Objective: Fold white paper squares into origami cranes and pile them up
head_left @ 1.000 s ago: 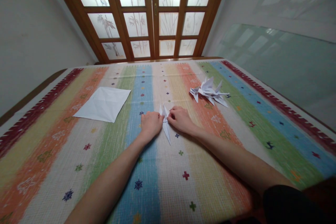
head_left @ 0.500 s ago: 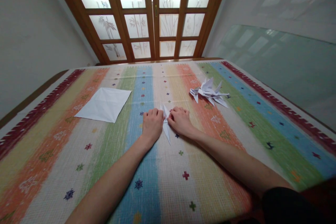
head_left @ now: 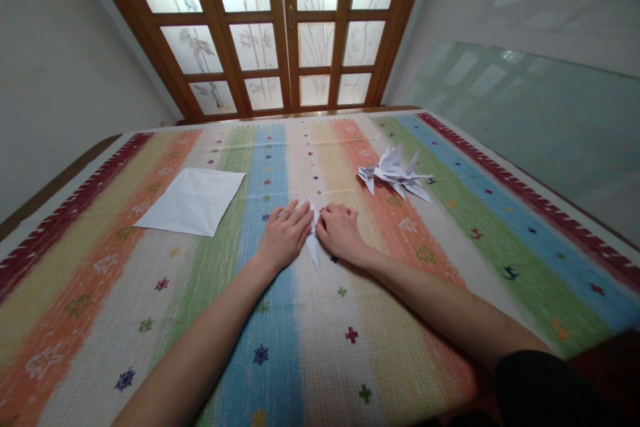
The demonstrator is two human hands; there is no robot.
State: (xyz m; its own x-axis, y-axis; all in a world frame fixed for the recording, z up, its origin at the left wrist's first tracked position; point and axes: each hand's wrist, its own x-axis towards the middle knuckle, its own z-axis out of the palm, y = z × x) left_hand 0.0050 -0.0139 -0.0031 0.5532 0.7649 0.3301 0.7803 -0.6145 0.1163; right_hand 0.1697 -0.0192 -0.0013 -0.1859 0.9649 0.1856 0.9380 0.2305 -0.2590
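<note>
A narrow piece of folded white paper [head_left: 313, 255] lies on the tablecloth between my hands, its long point toward me and a shorter tip showing beyond my fingers. My left hand [head_left: 286, 235] rests at its left edge, palm down, fingers stretched out and slightly apart. On the right edge, my right hand [head_left: 341, 232] is closed, its curled fingers pinching the paper. The middle of the folded paper is partly covered by both hands.
A creased white square sheet [head_left: 193, 201] lies flat to the left. Several folded paper cranes [head_left: 395, 173] sit in a pile at the back right. The striped tablecloth [head_left: 270, 320] covers the table, which reaches toward wooden glazed doors [head_left: 290, 67].
My left hand's fingers have uncurled and flattened, and the hand has shifted slightly left. My right hand stays at the paper's right edge. The whole view has shifted a little.
</note>
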